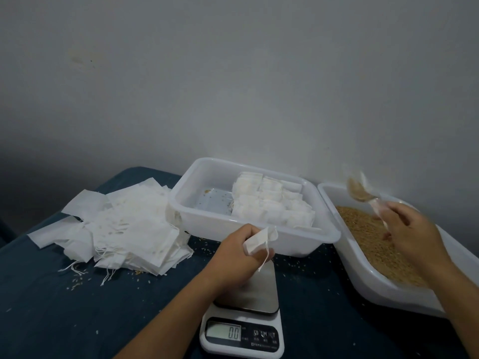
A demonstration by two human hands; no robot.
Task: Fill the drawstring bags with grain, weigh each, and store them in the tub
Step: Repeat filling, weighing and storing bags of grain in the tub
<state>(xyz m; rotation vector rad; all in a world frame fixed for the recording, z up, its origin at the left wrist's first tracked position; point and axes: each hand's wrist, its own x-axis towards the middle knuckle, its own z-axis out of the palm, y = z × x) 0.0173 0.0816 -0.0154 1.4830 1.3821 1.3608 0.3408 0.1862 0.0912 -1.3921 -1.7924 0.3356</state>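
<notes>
left hand (242,248) pinching empty bag (260,239) above scale (243,330). right hand (409,229) gripping loaded spoon (361,191), 2 o'clock, over grain tray (375,281).

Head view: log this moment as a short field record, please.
left hand: holds an empty drawstring bag above the scale
right hand: holds a spoon over the grain tray
scale display: 0.0, platform bare
tub: filled bags along its right side
empty bags: heaped left of tub

Left hand (239,243) pinches a bag (260,238); right hand (409,226) lifts a spoon (361,193).
</notes>
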